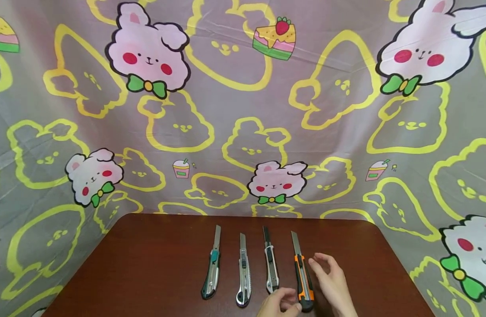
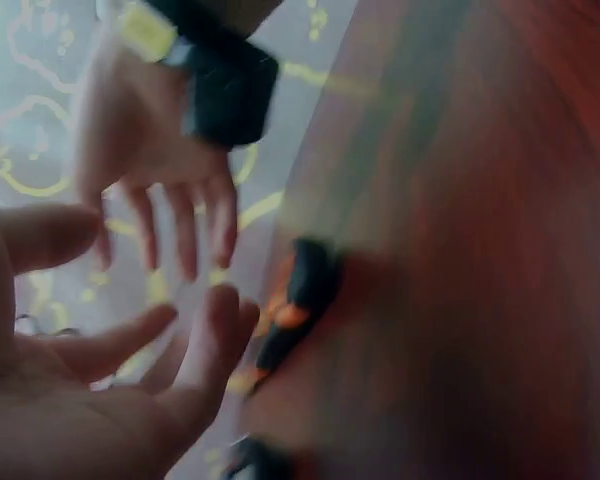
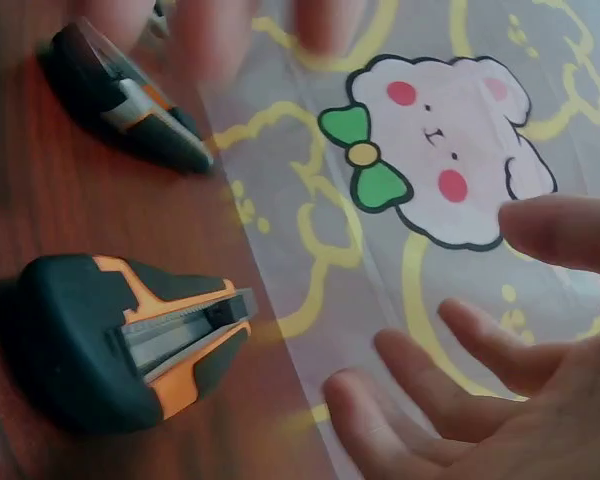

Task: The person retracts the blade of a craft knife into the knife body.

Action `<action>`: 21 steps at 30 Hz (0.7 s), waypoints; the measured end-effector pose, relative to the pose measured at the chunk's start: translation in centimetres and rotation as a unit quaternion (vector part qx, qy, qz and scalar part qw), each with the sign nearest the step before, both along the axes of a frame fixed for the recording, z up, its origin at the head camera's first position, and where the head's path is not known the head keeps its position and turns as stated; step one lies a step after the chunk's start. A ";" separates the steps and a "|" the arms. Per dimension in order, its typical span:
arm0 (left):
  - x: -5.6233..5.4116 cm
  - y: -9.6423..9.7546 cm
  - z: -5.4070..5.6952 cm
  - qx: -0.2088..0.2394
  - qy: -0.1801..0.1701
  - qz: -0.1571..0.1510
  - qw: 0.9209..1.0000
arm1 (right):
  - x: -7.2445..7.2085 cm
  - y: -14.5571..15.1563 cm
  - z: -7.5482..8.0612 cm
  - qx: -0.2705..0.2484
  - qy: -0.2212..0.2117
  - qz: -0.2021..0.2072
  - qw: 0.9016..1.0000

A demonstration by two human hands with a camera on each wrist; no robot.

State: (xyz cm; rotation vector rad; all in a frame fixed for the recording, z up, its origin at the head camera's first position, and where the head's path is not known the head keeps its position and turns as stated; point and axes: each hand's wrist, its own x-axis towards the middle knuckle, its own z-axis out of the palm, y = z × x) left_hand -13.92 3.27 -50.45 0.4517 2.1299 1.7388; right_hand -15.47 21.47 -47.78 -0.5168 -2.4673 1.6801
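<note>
A row of utility knives lies on the table, blades out and pointing away. The orange-and-black utility knife (image 1: 304, 281) is rightmost. Beside its right edge hovers my right hand (image 1: 332, 281), fingers loosely bent and holding nothing. Next to its butt end is my left hand (image 1: 280, 304), partly cut off by the frame, with relaxed fingers around no object. In the right wrist view the orange-and-black utility knife (image 3: 185, 345) lies apart from my right hand (image 3: 480, 400). The left wrist view is blurred; my left hand (image 2: 110, 380) and right hand (image 2: 160, 150) both appear there with fingers spread.
Left of the orange one lie a grey-and-black utility knife (image 1: 271, 268), a silver utility knife (image 1: 244, 273) and a teal-and-silver utility knife (image 1: 213, 268). The brown table (image 1: 148, 264) is backed by a rabbit-print cloth (image 1: 235, 101) at its far edge and sides.
</note>
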 end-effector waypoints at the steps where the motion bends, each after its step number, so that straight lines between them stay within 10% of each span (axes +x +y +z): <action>1: -0.3 0.6 -0.5 -0.001 -0.002 0.002 1.000 | -0.2 -0.1 0.1 0.014 -0.006 0.012 1.000; 15: -1.2 3.8 -4.7 -0.019 0.068 0.085 0.994 | -0.8 -1.0 -1.3 0.105 -0.028 0.085 0.990; 21: -1.2 4.3 -5.3 -0.015 0.031 0.060 0.998 | -0.3 -0.9 -1.7 0.136 -0.026 0.078 0.987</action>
